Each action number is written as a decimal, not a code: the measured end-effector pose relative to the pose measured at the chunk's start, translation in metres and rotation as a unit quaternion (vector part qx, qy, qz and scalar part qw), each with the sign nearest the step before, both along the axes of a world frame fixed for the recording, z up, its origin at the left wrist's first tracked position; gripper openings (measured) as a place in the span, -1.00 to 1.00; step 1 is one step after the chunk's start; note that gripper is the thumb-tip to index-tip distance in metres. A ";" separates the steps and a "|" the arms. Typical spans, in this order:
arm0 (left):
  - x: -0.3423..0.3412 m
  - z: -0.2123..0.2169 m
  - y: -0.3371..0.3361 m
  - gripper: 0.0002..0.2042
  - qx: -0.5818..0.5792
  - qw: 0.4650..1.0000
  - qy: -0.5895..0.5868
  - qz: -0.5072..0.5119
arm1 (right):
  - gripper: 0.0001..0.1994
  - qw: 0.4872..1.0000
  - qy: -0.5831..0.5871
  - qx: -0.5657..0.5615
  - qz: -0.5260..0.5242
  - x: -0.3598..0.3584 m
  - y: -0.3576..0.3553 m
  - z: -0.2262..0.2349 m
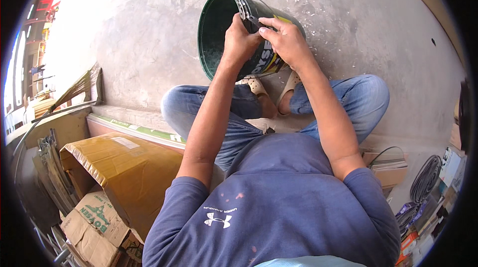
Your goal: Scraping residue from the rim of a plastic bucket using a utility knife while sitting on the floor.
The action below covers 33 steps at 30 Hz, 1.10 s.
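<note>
A dark green bucket lies tipped on the floor in front of me, its open mouth toward the left. My left hand is closed at its rim, with the fingertips partly hidden. Close beside it, my right hand pinches a small dark tool against the rim; the tool's exact kind is hard to make out. Whitish residue shows along the rim there. The bucket's thin wire handle arches over its far side.
White flakes are scattered on the concrete floor right of the bucket. My bent legs and sandals are close to it. Cardboard boxes stand at left, a broom beyond them. Coiled black cable lies at right.
</note>
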<state>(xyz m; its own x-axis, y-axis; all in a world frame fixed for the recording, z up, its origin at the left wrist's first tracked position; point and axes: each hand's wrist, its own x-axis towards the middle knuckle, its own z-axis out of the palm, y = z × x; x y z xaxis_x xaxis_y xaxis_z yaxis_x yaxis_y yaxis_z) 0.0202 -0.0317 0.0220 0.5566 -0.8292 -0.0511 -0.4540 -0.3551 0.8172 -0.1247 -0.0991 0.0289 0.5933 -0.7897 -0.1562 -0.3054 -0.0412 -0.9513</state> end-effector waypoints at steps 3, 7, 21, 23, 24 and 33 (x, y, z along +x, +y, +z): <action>0.006 0.000 0.006 -0.52 0.002 1.000 0.000 -0.003 | -0.54 0.997 0.017 0.076 0.028 0.006 -0.008 0.003; -0.001 0.000 0.011 -0.46 -0.026 0.999 0.017 -0.007 | -0.54 1.000 -0.008 -0.017 -0.009 0.020 -0.003 0.006; -0.009 0.007 0.006 -0.47 0.009 0.999 -0.011 -0.033 | -0.56 0.995 0.031 -0.086 -0.038 0.010 0.003 0.017; -0.008 0.006 0.011 -0.47 0.016 0.999 -0.013 -0.031 | -0.56 0.997 0.040 -0.069 -0.022 0.012 -0.008 0.021; -0.006 0.006 0.013 -0.46 0.025 0.999 -0.013 -0.028 | -0.56 0.997 0.050 -0.050 -0.005 0.013 -0.012 0.022; -0.021 -0.003 0.022 -0.51 -0.012 0.995 -0.074 -0.071 | -0.59 0.986 0.017 -0.136 -0.091 0.020 -0.005 0.004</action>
<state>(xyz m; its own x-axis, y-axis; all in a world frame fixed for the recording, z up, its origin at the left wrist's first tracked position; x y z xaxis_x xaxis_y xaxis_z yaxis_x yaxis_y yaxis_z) -0.0012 -0.0097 0.0193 0.4339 -0.8999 0.0434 -0.6141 -0.2602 0.7451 -0.1047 -0.1040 0.0331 0.4365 -0.8977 0.0591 -0.3631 -0.2359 -0.9014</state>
